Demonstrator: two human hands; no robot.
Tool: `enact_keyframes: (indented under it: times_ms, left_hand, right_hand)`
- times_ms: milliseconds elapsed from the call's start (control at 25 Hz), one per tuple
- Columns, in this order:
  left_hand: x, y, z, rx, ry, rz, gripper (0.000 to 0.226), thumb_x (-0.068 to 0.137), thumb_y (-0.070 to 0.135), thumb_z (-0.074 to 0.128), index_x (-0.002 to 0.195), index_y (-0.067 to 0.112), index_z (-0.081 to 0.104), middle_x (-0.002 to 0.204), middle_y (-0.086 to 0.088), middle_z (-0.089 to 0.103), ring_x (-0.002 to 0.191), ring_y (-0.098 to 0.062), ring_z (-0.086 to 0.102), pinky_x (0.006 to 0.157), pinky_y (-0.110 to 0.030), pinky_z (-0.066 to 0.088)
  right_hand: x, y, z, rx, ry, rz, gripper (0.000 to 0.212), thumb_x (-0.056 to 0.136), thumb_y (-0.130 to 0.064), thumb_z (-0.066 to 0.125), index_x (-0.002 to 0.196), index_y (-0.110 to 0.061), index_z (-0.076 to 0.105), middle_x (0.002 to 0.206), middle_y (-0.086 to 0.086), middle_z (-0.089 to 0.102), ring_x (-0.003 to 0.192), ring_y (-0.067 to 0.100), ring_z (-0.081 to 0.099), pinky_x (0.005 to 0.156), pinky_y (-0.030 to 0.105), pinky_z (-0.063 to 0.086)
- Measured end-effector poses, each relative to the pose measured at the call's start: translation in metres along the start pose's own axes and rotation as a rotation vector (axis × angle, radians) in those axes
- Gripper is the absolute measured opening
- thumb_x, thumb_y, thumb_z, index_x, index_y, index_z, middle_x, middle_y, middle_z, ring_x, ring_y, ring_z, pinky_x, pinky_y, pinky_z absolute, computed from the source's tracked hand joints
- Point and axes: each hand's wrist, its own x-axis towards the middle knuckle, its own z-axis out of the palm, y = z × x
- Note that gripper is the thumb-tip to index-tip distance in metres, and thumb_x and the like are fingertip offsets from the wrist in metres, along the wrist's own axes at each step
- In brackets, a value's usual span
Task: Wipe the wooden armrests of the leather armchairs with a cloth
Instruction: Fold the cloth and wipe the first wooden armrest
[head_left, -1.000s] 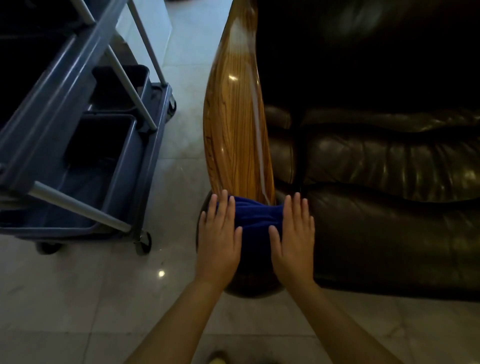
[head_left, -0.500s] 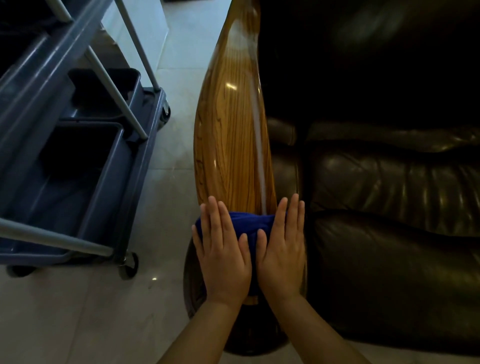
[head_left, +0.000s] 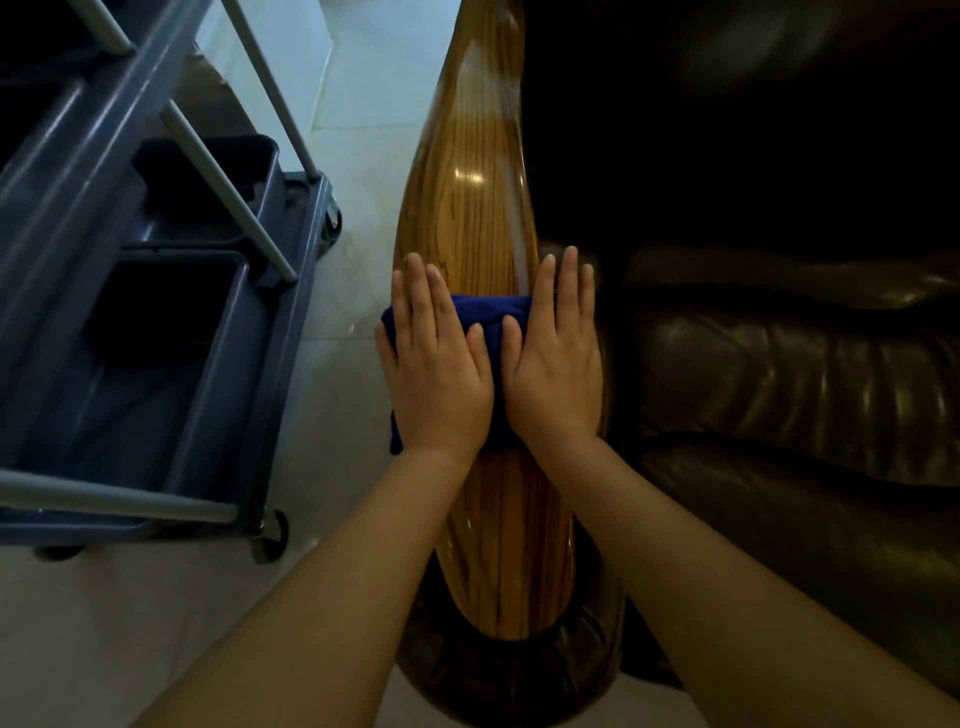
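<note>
A glossy wooden armrest (head_left: 467, 208) runs away from me along the left side of a dark leather armchair (head_left: 779, 374). A folded blue cloth (head_left: 488, 322) lies across the armrest at about its middle. My left hand (head_left: 436, 364) and my right hand (head_left: 558, 358) rest side by side on the cloth, palms down and fingers stretched forward, pressing it onto the wood. The hands hide most of the cloth. Bare wood shows beyond my fingertips and below my wrists.
A grey cleaning cart (head_left: 156, 322) with bins, slanted metal posts and caster wheels (head_left: 272, 535) stands on the pale tiled floor (head_left: 353, 156) just left of the armrest, leaving a narrow gap. The chair's seat cushion (head_left: 805, 545) lies to the right.
Both hands have pushed the cloth forward along the armrest, from its near end to about its middle. My head has moved closer, so the near end now shows below my wrists.
</note>
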Motion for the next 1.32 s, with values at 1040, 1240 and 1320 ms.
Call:
enact_keyframes:
  times_ms: [1040,1240,1320]
  left_hand:
    - [0.262,0.022,0.020,-0.123,-0.180,-0.015,0.058,0.095,0.031,0.022,0.144,0.007,0.003,0.157,-0.011,0.006,0.144,-0.021,0.004,0.112,-0.028,0.009]
    - [0.309,0.025,0.034,-0.174,-0.233,-0.020,0.056,0.096,0.030,0.022,0.144,0.007,0.003,0.157,-0.010,0.004,0.144,-0.020,0.003,0.113,-0.029,0.009]
    - [0.324,0.027,0.035,-0.167,-0.261,-0.035,0.056,0.096,0.030,0.022,0.144,0.008,0.002,0.157,-0.009,0.003,0.144,-0.020,0.003,0.115,-0.036,0.011]
  right_hand:
    - [0.255,-0.036,0.037,-0.018,-0.124,0.123,0.061,0.095,-0.041,0.020,0.145,-0.013,0.000,0.158,0.005,0.001,0.143,0.017,-0.002,0.113,0.030,0.009]
    - [0.298,-0.034,0.051,-0.076,-0.087,0.138,0.063,0.095,-0.042,0.020,0.145,-0.011,0.000,0.157,0.008,0.002,0.144,0.019,0.001,0.115,0.032,0.010]
    - [0.310,-0.034,0.052,-0.105,-0.074,0.156,0.063,0.095,-0.042,0.022,0.145,-0.011,0.001,0.157,0.009,0.003,0.144,0.021,0.002,0.116,0.037,0.013]
